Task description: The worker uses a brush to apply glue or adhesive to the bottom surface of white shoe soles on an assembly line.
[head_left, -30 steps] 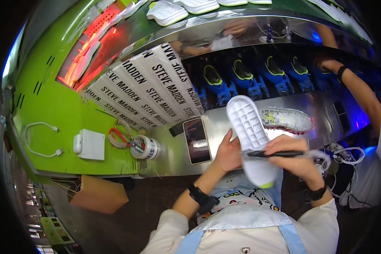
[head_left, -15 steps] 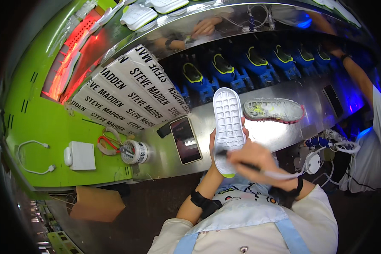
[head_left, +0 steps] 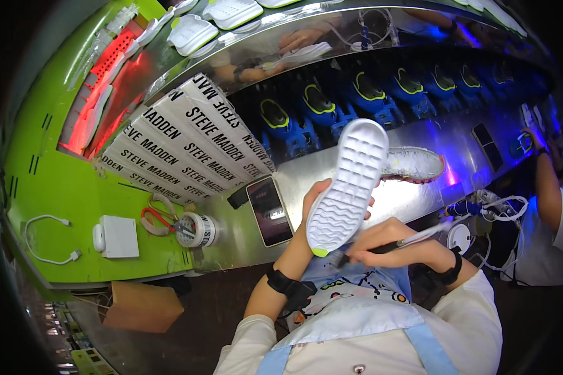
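Head view: L hand point(head_left: 316, 195) clasps white shoe sole point(head_left: 347, 187) by its edges, up-left of R hand point(head_left: 388, 240), which pinches a brush point(head_left: 385, 248), tip near sole's lower end. Prob. mid-brushing; next stroke'd need brush lifted onto sole.

Bold black capitals repeat in slanting rows across the box point(head_left: 180, 145); dark letters also mark the roll point(head_left: 208, 230).

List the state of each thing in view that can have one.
White sole: raised, tilted, patterned face showing
Brush: gripped, head blurred
Left hand: holding white sole
Right hand: holding brush
Near phone: flat, screen up
Cable: both plugs loose
Scissors: opening unclear
Grey sole: lying, partly hidden
Blue shoes: lined up, openings up
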The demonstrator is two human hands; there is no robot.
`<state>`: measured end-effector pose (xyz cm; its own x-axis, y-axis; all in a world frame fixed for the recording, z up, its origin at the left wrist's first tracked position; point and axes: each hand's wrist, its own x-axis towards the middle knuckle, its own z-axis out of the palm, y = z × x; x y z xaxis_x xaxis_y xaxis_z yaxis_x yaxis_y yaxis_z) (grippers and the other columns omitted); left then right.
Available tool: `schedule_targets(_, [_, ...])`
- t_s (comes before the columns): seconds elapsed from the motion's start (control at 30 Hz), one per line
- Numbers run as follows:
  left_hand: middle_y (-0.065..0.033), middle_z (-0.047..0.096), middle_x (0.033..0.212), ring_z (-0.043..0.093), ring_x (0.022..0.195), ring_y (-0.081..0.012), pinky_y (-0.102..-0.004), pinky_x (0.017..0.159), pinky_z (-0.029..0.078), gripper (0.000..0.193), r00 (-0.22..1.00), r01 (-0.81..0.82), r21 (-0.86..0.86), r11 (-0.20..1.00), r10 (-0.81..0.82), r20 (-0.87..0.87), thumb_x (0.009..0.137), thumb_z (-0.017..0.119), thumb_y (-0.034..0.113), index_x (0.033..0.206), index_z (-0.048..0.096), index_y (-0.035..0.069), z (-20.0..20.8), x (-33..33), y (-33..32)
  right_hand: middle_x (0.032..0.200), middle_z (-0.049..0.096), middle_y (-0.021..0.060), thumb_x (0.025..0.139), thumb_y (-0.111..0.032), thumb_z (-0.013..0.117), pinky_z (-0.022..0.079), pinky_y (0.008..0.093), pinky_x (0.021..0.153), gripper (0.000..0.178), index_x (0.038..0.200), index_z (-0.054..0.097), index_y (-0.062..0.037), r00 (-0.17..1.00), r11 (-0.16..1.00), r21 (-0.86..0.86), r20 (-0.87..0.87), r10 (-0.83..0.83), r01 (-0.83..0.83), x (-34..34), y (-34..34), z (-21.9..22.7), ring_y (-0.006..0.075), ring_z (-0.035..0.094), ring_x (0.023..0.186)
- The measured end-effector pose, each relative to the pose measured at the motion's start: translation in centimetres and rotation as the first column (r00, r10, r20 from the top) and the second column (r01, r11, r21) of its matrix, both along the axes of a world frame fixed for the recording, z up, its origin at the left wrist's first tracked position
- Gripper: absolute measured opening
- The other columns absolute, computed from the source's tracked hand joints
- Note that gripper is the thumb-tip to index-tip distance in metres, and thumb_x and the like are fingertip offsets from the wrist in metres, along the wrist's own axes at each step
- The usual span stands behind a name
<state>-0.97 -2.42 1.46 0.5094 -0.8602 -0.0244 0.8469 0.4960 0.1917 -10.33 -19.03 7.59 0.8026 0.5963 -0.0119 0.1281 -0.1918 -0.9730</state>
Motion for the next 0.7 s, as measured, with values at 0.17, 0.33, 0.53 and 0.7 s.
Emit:
schedule_targets(0.17, [-0.0261, 0.05, 0.129, 0.059, 0.106, -0.0358, -0.0438, 0.092, 0.048, 0.063, 0.97, 0.245, 0.215, 0.946, -0.236, -0.067, 0.089, 0.04, 0.037, 0.133, 0.04, -0.008, 1.3, 0.3, -0.9, 0.078, 0.067, 0.0114, 0.082, -0.009, 0.063, 0.05, 0.0295, 0.063, 0.011, 0.083, 0.067, 0.0008, 0.906, 0.972, 0.177, 0.367, -0.212, 0.156, 0.2, 0.7, 0.8, 0.0212, 0.064, 0.067])
schedule_targets(0.33, [-0.0164, 0.067, 0.102, 0.066, 0.089, -0.0225, -0.0309, 0.082, 0.052, 0.039, 0.904, 0.425, 0.378, 0.822, -0.364, -0.224, 0.085, 0.055, 0.023, 0.11, 0.06, -0.005, 2.2, 0.0, -1.4, 0.075, 0.065, 0.0124, 0.082, -0.008, 0.062, 0.05, 0.0317, 0.061, 0.011, 0.081, 0.067, 0.002, 0.947, 0.991, 0.114, 0.305, -0.097, 0.065, 0.6, -0.3, 1.7, 0.0244, 0.063, 0.064])
schedule_targets(0.53, [-0.0094, 0.069, 0.091, 0.066, 0.073, -0.0157, -0.025, 0.065, 0.052, 0.032, 0.887, 0.435, 0.628, 0.645, -0.425, -0.179, 0.084, 0.061, 0.028, 0.101, 0.065, 0.002, 3.0, -0.6, -1.3, 0.087, 0.067, 0.0118, 0.084, -0.009, 0.062, 0.05, 0.0289, 0.069, 0.013, 0.087, 0.067, 0.0022, 0.997, 0.994, -0.095, 0.046, 0.056, -0.051, 0.0, -3.6, 2.5, 0.0224, 0.065, 0.078])
schedule_targets(0.7, [-0.0097, 0.068, 0.092, 0.066, 0.072, -0.0166, -0.0249, 0.065, 0.052, 0.035, 0.87, 0.267, 0.737, 0.621, -0.485, 0.093, 0.085, 0.058, 0.031, 0.105, 0.065, 0.003, 0.7, -0.6, -1.6, 0.086, 0.068, 0.0139, 0.082, -0.008, 0.065, 0.05, 0.0312, 0.074, 0.012, 0.087, 0.068, 0.0027, 0.993, 0.991, -0.122, 0.109, -0.036, 0.049, -0.8, -5.1, 0.5, 0.0222, 0.065, 0.083])
